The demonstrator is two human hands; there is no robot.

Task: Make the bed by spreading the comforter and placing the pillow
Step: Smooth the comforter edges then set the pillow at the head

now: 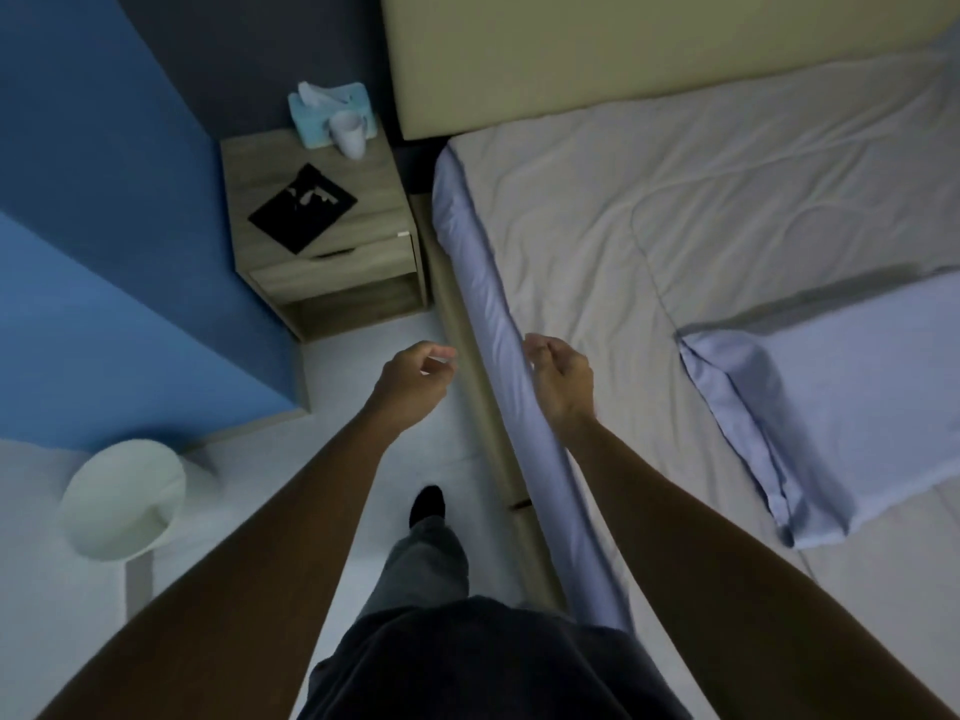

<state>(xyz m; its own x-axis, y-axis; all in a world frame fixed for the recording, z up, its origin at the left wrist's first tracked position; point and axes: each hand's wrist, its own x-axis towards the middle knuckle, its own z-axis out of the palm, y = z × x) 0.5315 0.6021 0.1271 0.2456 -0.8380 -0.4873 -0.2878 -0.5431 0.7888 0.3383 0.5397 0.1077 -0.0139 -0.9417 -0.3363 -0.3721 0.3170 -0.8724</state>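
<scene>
At the near edge of the view, the person's dark shirt and grey trouser leg stood over the pale floor, with one dark foot set forward. Both bare forearms reached out from there. The left hand hung over the floor just left of the bed frame, its fingers curled loosely inward and holding nothing. The right hand was over the left edge of the bed, fingers likewise curled and half closed; whether the fingertips pinched the cloth could not be told. Directly beside that hand, the blue underside of the comforter draped over the mattress side as a long band running from near to far. The beige top face of the comforter lay spread across the bed, lightly creased. To the right, a light blue pillow rested on top of the comforter, its near left corner pointing toward the person. On the floor at near left stood a white waste bin. Farther off, a wooden nightstand stood just beside the bed, its tabletop carrying a black flat item, a white cup and a blue tissue box. The cream headboard closed the far end against a blue wall.
</scene>
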